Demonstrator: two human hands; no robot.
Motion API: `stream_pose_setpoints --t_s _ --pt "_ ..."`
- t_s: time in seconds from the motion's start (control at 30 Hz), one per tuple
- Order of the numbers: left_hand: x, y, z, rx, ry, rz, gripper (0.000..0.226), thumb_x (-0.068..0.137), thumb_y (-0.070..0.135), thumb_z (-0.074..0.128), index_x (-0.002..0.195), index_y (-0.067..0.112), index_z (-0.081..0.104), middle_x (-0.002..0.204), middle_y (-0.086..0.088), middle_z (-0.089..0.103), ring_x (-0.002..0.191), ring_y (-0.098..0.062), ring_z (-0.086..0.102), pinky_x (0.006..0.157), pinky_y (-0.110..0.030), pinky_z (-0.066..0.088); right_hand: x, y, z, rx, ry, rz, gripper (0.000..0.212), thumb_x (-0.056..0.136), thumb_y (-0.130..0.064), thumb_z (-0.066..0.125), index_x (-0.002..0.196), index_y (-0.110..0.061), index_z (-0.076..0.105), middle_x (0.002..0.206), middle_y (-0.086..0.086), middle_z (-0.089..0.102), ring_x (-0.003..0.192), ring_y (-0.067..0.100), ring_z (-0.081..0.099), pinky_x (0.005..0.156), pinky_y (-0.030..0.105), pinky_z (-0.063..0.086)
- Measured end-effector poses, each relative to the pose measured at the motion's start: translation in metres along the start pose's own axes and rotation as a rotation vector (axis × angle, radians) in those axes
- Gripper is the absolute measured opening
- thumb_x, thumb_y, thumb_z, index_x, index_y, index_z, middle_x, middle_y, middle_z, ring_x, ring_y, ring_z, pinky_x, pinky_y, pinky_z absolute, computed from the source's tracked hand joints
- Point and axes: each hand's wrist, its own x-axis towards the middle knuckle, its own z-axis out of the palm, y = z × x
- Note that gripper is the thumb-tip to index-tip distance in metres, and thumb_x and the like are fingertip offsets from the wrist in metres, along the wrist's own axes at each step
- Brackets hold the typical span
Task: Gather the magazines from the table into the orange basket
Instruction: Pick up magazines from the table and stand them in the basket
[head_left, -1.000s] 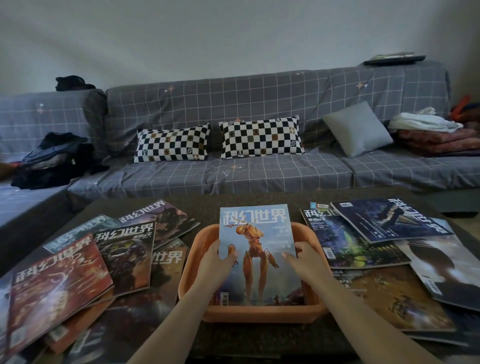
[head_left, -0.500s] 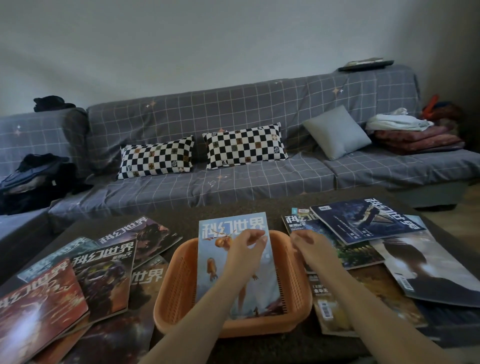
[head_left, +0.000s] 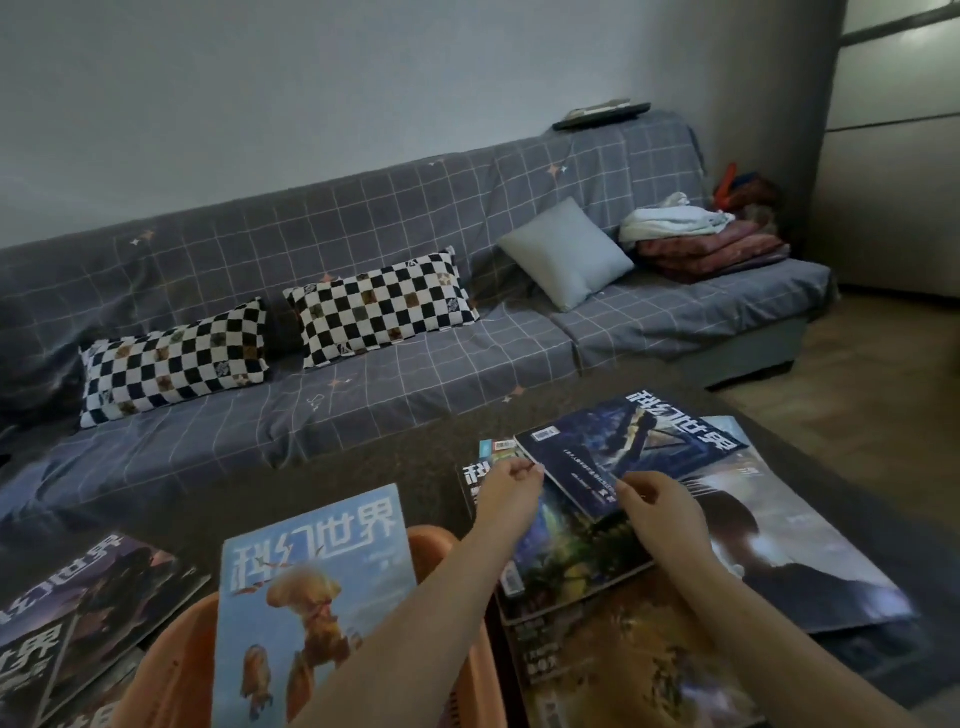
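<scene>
One magazine, the pale blue one (head_left: 311, 597), already lies in the orange basket (head_left: 171, 670), its top edge sticking out over the far rim. That looks like the only one in so far. A fair number are left on the bench (head_left: 395, 457): a few dark ones (head_left: 88, 597) fanned out to the left of the basket, and an overlapping spread to its right, so I'd judge the job is barely started.

Both hands are out over the right-hand spread. The dark blue magazine (head_left: 623, 447) sits on top there, turned askew, with a green one (head_left: 566, 551), a brown one (head_left: 634, 660) and a large grey one (head_left: 789, 540) beneath or beside it. The left hand (head_left: 506, 488) is at its near-left corner, fingers curled with thumb and fingertips pinched together; whether that grip has the corner itself or just meets beside it, I cannot tell. The right hand (head_left: 657, 506) is at its near edge, fingers curled, thumb seemingly on the cover, likely gripping the edge. The magazine looks flat, not yet lifted; the basket is near, to the left.
</scene>
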Motion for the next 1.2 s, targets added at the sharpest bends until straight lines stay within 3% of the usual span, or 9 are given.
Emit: stream_pose_setpoints --t_s 0.17,0.37,0.5,0.6,0.67,0.73,0.87,0.97,1.2 --pt "0.054 -0.002 0.032 0.141 0.063 -0.006 0.048 0.096 0.030 0.055 0.139 0.011 0.044 0.138 -0.008 0.051 0.122 -0.025 0.051 0.098 -0.033 0.041 0.033 0.018 -0.004 -0.079 0.054 0.028 0.038 0.087 -0.036 0.060 0.118 -0.015 0.062 0.121 0.009 0.057 0.115 0.024 0.048 0.100 0.039 0.039" --pt "0.106 -0.004 0.046 0.288 0.044 0.082 0.061 0.096 0.036 0.054 0.148 0.013 0.032 0.154 -0.007 0.032 0.141 -0.026 0.030 0.113 -0.046 0.029 0.042 0.035 0.003 -0.089 0.112 0.005 0.042 0.087 -0.039 0.061 0.121 -0.014 0.060 0.127 0.005 0.046 0.122 0.021 0.038 0.102 0.031 0.031" --pt "0.120 -0.001 0.044 0.577 0.075 0.118 0.054 0.094 0.049 0.050 0.142 0.024 0.044 0.139 0.000 0.053 0.136 -0.028 0.034 0.108 -0.046 0.023 0.043 0.036 0.002 -0.102 0.128 0.040 0.043 0.087 -0.042 0.059 0.121 -0.015 0.059 0.130 0.006 0.043 0.124 0.025 0.030 0.104 0.035 0.028" --pt "0.113 0.004 0.041 0.675 0.033 0.137 0.044 0.089 0.059 0.050 0.113 0.026 0.068 0.110 0.003 0.068 0.110 -0.022 0.057 0.091 -0.040 0.034 0.042 0.039 -0.005 -0.175 0.149 0.099 0.049 0.087 -0.045 0.057 0.127 -0.017 0.055 0.138 0.009 0.038 0.128 0.031 0.029 0.107 0.040 0.026" --pt "0.104 0.008 0.040 0.600 -0.058 0.129 0.044 0.085 0.058 0.058 0.082 0.016 0.070 0.080 -0.003 0.067 0.078 -0.020 0.062 0.071 -0.034 0.042 0.039 0.042 -0.013 -0.162 0.176 0.123 0.052 0.086 -0.044 0.059 0.130 -0.018 0.052 0.139 0.010 0.040 0.128 0.031 0.034 0.106 0.043 0.029" --pt "0.094 0.011 0.038 0.496 -0.173 0.104 0.037 0.084 0.049 0.066 0.076 0.014 0.060 0.074 -0.005 0.061 0.066 -0.017 0.056 0.062 -0.031 0.041 0.034 0.044 -0.020 -0.109 0.194 0.141 0.053 0.084 -0.042 0.063 0.130 -0.018 0.051 0.136 0.009 0.044 0.125 0.029 0.038 0.104 0.045 0.035" --pt "0.063 0.012 0.034 0.192 -0.361 -0.023 0.024 0.092 0.025 0.063 0.109 0.017 0.050 0.109 -0.009 0.063 0.094 -0.025 0.066 0.084 -0.040 0.055 0.020 0.045 -0.032 -0.040 0.178 0.157 0.051 0.083 -0.034 0.067 0.129 -0.014 0.053 0.127 0.010 0.051 0.116 0.026 0.048 0.097 0.044 0.044" --pt "0.032 0.006 0.030 0.001 -0.287 0.030 0.034 0.095 0.016 0.058 0.127 0.011 0.048 0.116 -0.010 0.063 0.083 -0.018 0.068 0.063 -0.030 0.055 0.003 0.042 -0.040 0.061 0.148 0.167 0.041 0.082 -0.028 0.069 0.119 -0.014 0.058 0.116 0.009 0.056 0.094 0.021 0.057 0.078 0.035 0.050" --pt "-0.053 -0.006 -0.024 -0.288 -0.140 0.027 0.036 0.097 0.024 0.054 0.131 0.015 0.047 0.124 -0.008 0.061 0.100 -0.021 0.064 0.061 -0.024 0.052 -0.038 0.012 -0.054 0.461 0.024 0.153 0.012 0.084 -0.023 0.068 0.096 -0.021 0.064 0.085 -0.006 0.068 0.070 0.009 0.062 0.055 0.022 0.044"
